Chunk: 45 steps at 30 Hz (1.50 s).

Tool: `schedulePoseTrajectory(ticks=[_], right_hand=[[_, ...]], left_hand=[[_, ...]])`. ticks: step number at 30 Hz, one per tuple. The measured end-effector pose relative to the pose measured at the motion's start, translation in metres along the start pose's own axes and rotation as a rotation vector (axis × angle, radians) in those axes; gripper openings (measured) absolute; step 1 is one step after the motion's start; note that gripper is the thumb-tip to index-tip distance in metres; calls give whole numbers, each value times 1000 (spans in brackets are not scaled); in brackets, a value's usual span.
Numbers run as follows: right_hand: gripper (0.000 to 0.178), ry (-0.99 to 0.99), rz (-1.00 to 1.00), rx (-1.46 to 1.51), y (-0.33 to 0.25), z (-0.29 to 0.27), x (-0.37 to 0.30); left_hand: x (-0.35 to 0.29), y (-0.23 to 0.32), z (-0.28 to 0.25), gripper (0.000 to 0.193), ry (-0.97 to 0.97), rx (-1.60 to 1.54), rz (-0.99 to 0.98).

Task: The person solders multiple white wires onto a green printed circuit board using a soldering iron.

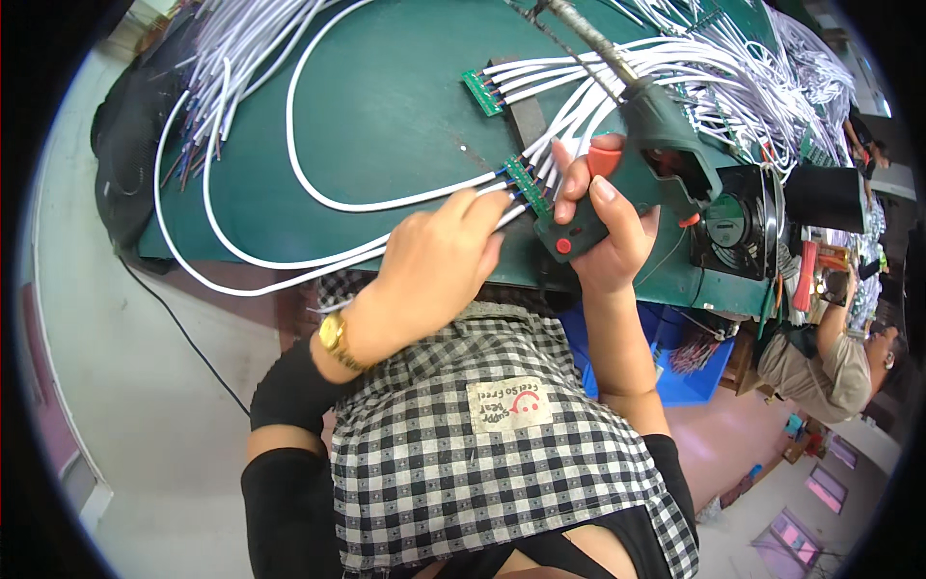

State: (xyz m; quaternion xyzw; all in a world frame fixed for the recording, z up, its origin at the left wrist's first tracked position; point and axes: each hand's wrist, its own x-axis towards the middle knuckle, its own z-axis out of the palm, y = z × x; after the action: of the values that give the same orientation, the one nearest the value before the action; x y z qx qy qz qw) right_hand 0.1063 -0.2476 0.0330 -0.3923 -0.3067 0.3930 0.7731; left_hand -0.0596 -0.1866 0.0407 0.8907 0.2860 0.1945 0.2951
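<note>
My left hand (439,251), with a gold watch on its wrist, is closed at the ends of white cables (328,267), its fingertips beside a green circuit board (528,188). Coloured wire ends from the cables meet both long edges of this board. To its right my right hand (617,232) curls around a black piece with a red button (577,234), thumb raised. A red cover (605,160) sits by its fingertips; whether it is worn on a finger I cannot tell. A second green board (482,93) with white cables lies farther back.
A dark green nozzle-like head on a metal arm (666,145) hangs over the green table (386,96). Right of it stands a black fan (735,227). Cable bundles (251,48) lie left and far right. A blue bin (699,372) is below; another person (820,372) sits at right.
</note>
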Motion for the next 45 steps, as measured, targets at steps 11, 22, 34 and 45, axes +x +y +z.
schedulePoseTrajectory(ticks=[11, 22, 34, 45], right_hand=[[34, 138, 67, 173, 4, -11, -5], [41, 104, -11, 136, 8, -18, -11], [40, 179, -97, 100, -2, -13, -15], [32, 393, -314, 138, 6, -21, -15]], left_hand=[[-124, -78, -170, 13, -517, -139, -626], [-3, -21, -207, 22, 514, 449, 825], [105, -99, -177, 7, 174, 215, 142], [284, -71, -73, 14, 144, 1006, 180]])
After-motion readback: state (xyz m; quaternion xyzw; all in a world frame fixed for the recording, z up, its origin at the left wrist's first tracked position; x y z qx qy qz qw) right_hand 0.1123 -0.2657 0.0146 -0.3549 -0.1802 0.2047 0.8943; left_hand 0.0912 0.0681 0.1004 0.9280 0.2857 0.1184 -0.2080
